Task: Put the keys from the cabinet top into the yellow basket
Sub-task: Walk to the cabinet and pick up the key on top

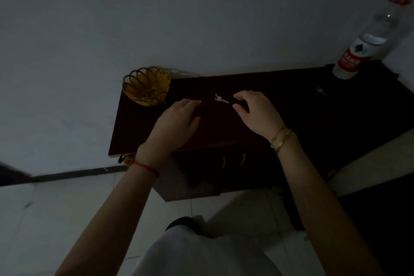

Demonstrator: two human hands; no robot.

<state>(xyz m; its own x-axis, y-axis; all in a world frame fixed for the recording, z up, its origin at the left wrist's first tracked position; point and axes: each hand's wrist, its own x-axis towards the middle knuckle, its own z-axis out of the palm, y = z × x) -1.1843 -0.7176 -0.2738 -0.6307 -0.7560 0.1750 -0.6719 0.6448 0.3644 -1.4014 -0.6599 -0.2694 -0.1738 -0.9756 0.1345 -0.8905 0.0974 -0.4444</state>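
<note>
A small silver set of keys lies on the dark cabinet top, near its middle. The yellow wire basket stands at the top's far left corner, against the wall. My right hand hovers just right of the keys, thumb and fingers spread apart and curved toward them, holding nothing. My left hand rests flat on the cabinet top to the left of the keys, between them and the basket, fingers loosely together and empty.
A clear water bottle with a red label stands at the cabinet's far right corner. A small dark reddish object lies on the top to the right. Drawer handles show below the front edge. White wall behind, pale tiled floor below.
</note>
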